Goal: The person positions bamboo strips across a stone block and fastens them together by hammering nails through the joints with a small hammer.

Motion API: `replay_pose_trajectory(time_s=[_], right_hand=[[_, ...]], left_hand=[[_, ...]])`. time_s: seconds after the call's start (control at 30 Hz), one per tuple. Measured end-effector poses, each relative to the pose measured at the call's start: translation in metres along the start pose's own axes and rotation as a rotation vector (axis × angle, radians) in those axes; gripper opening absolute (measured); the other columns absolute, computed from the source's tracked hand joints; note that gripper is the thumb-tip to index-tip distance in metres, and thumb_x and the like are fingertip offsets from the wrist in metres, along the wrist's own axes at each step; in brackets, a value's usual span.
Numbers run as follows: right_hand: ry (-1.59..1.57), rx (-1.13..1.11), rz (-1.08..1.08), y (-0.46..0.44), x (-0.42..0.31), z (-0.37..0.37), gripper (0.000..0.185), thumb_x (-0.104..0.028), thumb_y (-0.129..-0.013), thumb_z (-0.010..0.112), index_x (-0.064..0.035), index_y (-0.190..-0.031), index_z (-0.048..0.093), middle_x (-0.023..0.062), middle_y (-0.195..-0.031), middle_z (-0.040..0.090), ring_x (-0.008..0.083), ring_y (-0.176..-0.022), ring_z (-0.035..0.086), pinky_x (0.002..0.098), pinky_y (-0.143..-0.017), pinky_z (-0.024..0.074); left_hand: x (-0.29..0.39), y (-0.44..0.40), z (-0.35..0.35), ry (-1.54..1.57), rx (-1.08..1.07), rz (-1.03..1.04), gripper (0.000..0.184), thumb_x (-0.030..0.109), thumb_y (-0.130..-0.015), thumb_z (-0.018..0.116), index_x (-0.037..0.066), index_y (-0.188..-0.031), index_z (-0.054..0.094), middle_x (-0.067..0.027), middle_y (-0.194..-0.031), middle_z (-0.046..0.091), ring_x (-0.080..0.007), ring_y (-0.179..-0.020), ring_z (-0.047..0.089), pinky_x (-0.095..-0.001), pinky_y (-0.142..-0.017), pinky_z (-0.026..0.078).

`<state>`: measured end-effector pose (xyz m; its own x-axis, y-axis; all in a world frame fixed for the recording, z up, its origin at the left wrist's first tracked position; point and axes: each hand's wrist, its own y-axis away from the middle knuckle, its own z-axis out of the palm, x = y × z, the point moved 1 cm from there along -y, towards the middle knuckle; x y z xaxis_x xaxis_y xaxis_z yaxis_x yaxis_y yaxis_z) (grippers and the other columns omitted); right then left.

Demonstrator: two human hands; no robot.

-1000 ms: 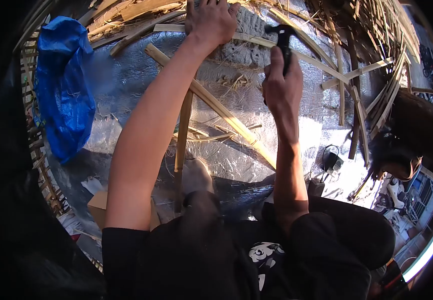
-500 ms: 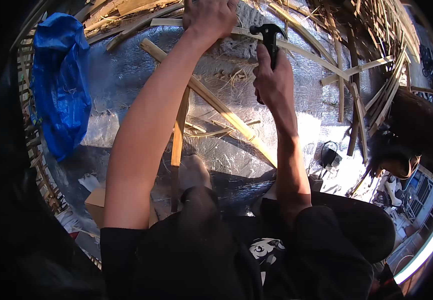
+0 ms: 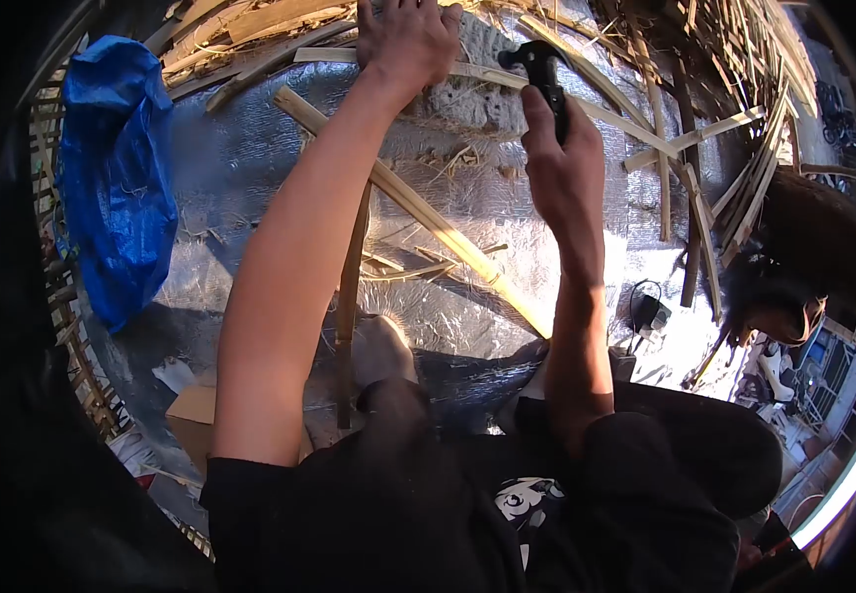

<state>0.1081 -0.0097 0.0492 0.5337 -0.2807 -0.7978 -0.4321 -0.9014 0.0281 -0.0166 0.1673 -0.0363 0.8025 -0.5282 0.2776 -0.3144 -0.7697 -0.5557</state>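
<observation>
My left hand [image 3: 408,44] lies over a long, pale bamboo strip [image 3: 334,55] near the top edge, back of the hand upward. Its fingers run past the edge of the view, so their grip is hidden. The strip passes under the hand and crosses a rough grey block [image 3: 477,107]. My right hand [image 3: 568,163] is wrapped around the dark handle of a claw hammer [image 3: 538,64], thumb along the handle. The black hammer head is right of my left hand, over or near the strip; whether it touches cannot be seen.
A thicker bamboo piece [image 3: 428,212] lies diagonally on the silvery sheet [image 3: 250,138]. A blue plastic bag [image 3: 117,188] is at left, a cardboard box [image 3: 191,420] below it. Split strips [image 3: 744,69] are heaped at upper right. A dark-haired animal [image 3: 813,237] is at right.
My right hand and the hammer have shifted slightly right, and the hammer has turned. My left hand stays over the strip. The whole view has tilted a little.
</observation>
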Motion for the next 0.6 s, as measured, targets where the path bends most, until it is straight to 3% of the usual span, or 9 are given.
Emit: replay_pose_trajectory(time_s=[0.1,0.13,0.27,0.3,0.33,0.47,0.5,0.53,0.6], right_hand=[[-0.223,0.185,-0.024,0.012,0.007,0.027,0.04,-0.038,-0.106,0.057,0.0022,-0.104,0.06,0.0152,-0.07,0.061,0.0206,-0.061,0.061,0.0415,-0.058,0.0471],[0.15,0.0,-0.083,0.003,0.011,0.025,0.035,-0.034,-0.107,0.057,0.0015,-0.104,0.059,0.0163,-0.07,0.062,0.0184,-0.059,0.062,0.0391,-0.054,0.0461],[-0.368,0.295,-0.043,0.019,0.001,0.028,0.037,-0.032,-0.107,0.054,0.0047,-0.113,0.055,0.0271,-0.073,0.067,0.0457,-0.063,0.067,0.052,-0.06,0.0483],[-0.186,0.294,-0.087,0.022,-0.009,0.029,0.038,-0.033,-0.107,0.054,0.0048,-0.109,0.056,0.0236,-0.069,0.066,0.0429,-0.065,0.067,0.0503,-0.06,0.0484],[0.181,-0.036,-0.055,0.007,0.001,0.028,0.031,-0.028,-0.107,0.056,0.0034,-0.108,0.056,0.0207,-0.068,0.066,0.0337,-0.061,0.068,0.0436,-0.054,0.0472],[-0.269,0.234,-0.041,0.02,-0.009,0.031,0.038,-0.033,-0.106,0.055,0.0047,-0.105,0.057,0.0264,-0.073,0.066,0.0468,-0.066,0.066,0.051,-0.06,0.0487],[-0.198,0.262,-0.016,0.021,-0.015,0.034,0.042,-0.037,-0.106,0.055,0.0046,-0.104,0.059,0.0278,-0.075,0.067,0.049,-0.069,0.066,0.0537,-0.062,0.0488],[0.167,0.003,-0.04,0.005,-0.003,0.032,0.04,-0.037,-0.106,0.057,0.0033,-0.106,0.059,0.0281,-0.08,0.069,0.0425,-0.073,0.071,0.0538,-0.063,0.0501],[0.168,-0.098,0.001,-0.006,0.01,0.024,0.046,-0.041,-0.104,0.059,0.004,-0.114,0.058,0.0343,-0.091,0.07,0.0399,-0.084,0.074,0.058,-0.075,0.051]], left_hand=[[0.004,0.01,-0.005,-0.005,-0.077,-0.037,0.038,0.033,-0.099,0.052,0.0,-0.109,0.067,-0.0196,-0.115,0.069,-0.0325,-0.118,0.059,-0.0573,-0.109,0.035],[0.003,0.001,-0.007,0.031,-0.05,-0.036,0.036,0.033,-0.099,0.052,0.001,-0.108,0.067,-0.0197,-0.113,0.069,-0.0326,-0.117,0.059,-0.0572,-0.109,0.035],[0.0,0.003,-0.011,-0.003,-0.043,0.024,0.036,0.032,-0.1,0.051,-0.001,-0.107,0.066,-0.0217,-0.111,0.069,-0.0357,-0.113,0.06,-0.0597,-0.109,0.034],[0.001,0.004,-0.011,0.043,-0.033,0.03,0.038,0.032,-0.101,0.05,-0.001,-0.108,0.065,-0.022,-0.111,0.069,-0.0368,-0.115,0.059,-0.0612,-0.109,0.034],[0.001,0.002,-0.011,0.046,-0.022,0.036,0.038,0.032,-0.101,0.05,-0.001,-0.108,0.065,-0.022,-0.111,0.069,-0.0368,-0.115,0.059,-0.0612,-0.109,0.034],[0.0,0.007,-0.004,0.015,0.06,-0.008,0.043,0.034,-0.101,0.049,-0.003,-0.116,0.064,-0.0228,-0.121,0.068,-0.0351,-0.125,0.057,-0.0615,-0.113,0.031],[0.006,0.007,-0.014,0.039,-0.125,-0.086,0.045,0.035,-0.101,0.049,-0.003,-0.121,0.063,-0.0228,-0.126,0.066,-0.0342,-0.127,0.055,-0.0615,-0.115,0.029],[0.006,-0.005,-0.017,0.055,-0.276,-0.148,0.048,0.035,-0.101,0.049,-0.004,-0.126,0.062,-0.0228,-0.131,0.065,-0.0333,-0.13,0.054,-0.0614,-0.117,0.027],[0.004,-0.003,-0.009,0.015,-0.153,-0.117,0.05,0.037,-0.1,0.052,-0.003,-0.129,0.06,-0.0218,-0.136,0.062,-0.0337,-0.132,0.052,-0.061,-0.118,0.026]])
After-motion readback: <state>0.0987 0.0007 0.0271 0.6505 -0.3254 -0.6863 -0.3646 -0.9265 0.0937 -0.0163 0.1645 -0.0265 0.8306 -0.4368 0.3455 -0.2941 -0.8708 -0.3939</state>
